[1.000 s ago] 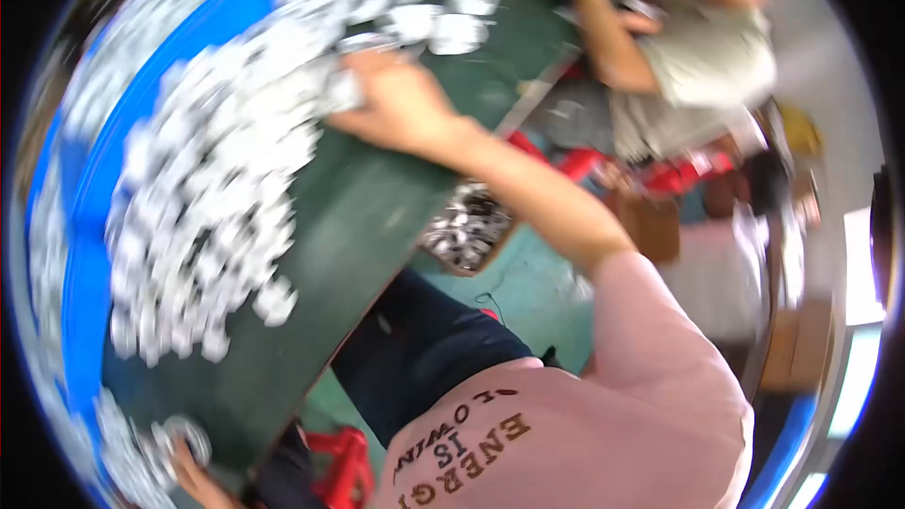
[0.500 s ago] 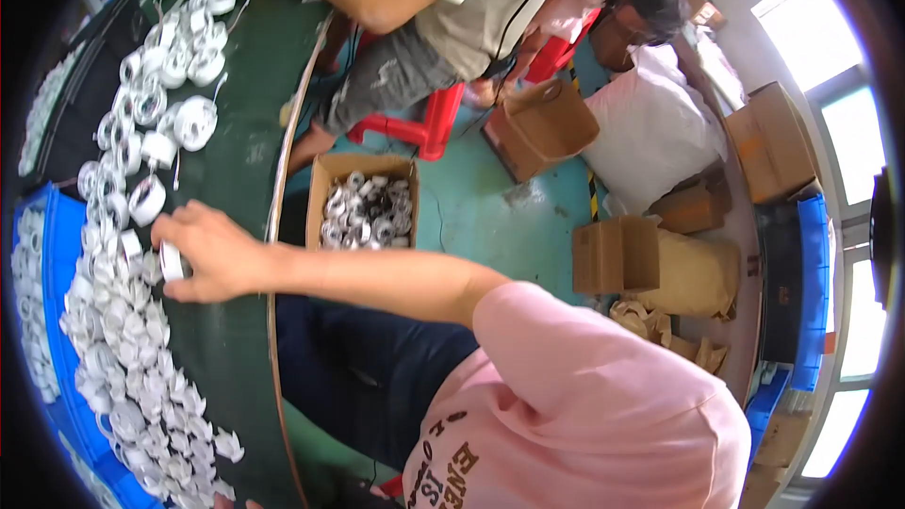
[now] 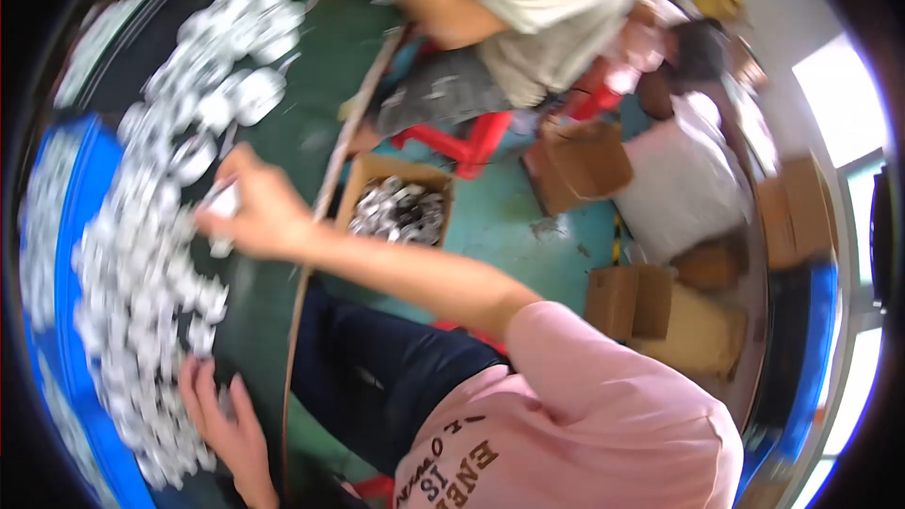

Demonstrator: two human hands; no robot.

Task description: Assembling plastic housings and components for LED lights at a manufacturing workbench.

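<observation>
My right hand [image 3: 259,207] reaches across the dark green tabletop, its fingers closed on a white ring-shaped part [image 3: 223,202]. Motion blurs that part, and the fingers cover some of it. Just beyond lie white round parts with thin wire ends [image 3: 255,94], heaped along the table. Nearer the lower edge, my left hand [image 3: 226,419] is over the table with its fingers apart. It is beside a dense pile of small white plastic pieces [image 3: 141,339]. Between its thumb and fingers a greyish spot shows, too blurred to name.
A blue bin [image 3: 71,254] of white parts runs along the table's far side. Beside the table edge stands a cardboard box [image 3: 363,179] with similar parts. A co-worker [image 3: 556,19] sits farther up the table. Cardboard boxes [image 3: 613,302] and a white sack [image 3: 679,188] stand on the floor.
The whole view has shifted, blurring the far parts. My left hand has come up from the lower edge to the pile. My right hand still holds the white ring-shaped part.
</observation>
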